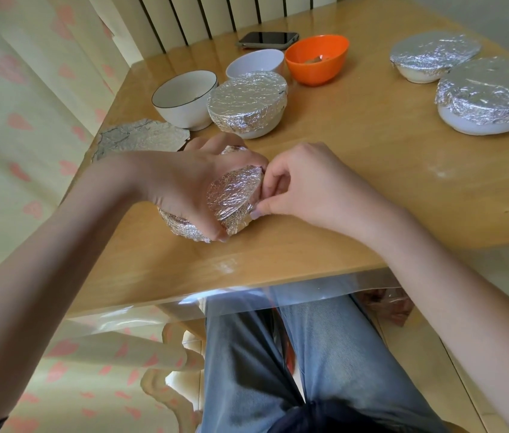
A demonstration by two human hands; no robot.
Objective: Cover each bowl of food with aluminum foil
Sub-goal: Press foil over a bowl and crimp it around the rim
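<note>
— What's under the left hand (184, 185)?

— A small bowl (231, 198) on the near part of the bench (356, 170), wrapped in crinkled, shiny foil. That hand is clamped over its top, fingers curled down the sides.

— And the right hand (303, 185)?

— Pinching the foil's creased edge at the bowl's right rim.

left hand (184, 185): fingers curled, gripping | right hand (303, 182): fingers pinching

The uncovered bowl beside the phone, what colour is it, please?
Orange, seen clearly in the head view.
</note>
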